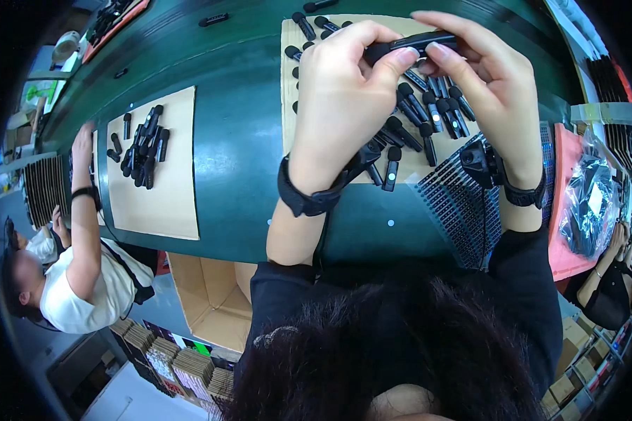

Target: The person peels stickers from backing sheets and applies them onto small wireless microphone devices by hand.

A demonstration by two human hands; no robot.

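My left hand and my right hand are both closed on a small black microphone, held up level above the table. Its dark, foam-like end sits in the left fingers; the other end is pinched by the right thumb and fingers. Beneath my hands several more black microphones with foam tips lie in a loose heap on a cardboard sheet. Part of that heap is hidden behind my hands. A black strap with a small device is around each of my wrists.
Right of the heap lies a sheet with rows of small dark pieces. Pink foam carries a plastic bag of black items. At left, a second cardboard sheet bears microphones near a co-worker. An open carton stands below the table edge.
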